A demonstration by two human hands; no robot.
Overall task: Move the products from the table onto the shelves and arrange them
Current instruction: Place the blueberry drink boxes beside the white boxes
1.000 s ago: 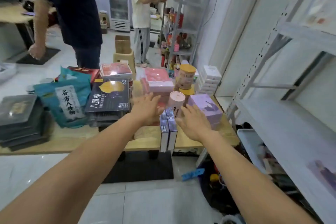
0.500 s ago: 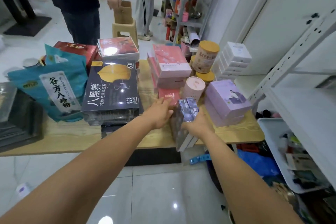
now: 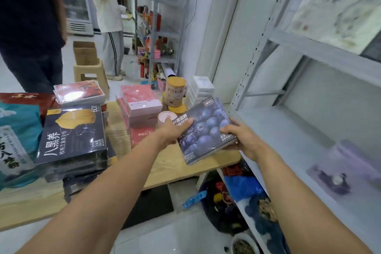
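Hands (image 3: 172, 132) (image 3: 242, 139) grip boxes (image 3: 206, 130); open shelf (image 3: 288, 130) just beside.

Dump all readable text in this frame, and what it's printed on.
"八黑养": dark box, large print on its top face.
"核桃芝麻黑豆粉": same box, smaller line beside the name.
"60袋": same box, far corner.
Unreadable, blurred or cut off: print on the blueberry boxes, teal bag, yellow-lidded can, pink box.
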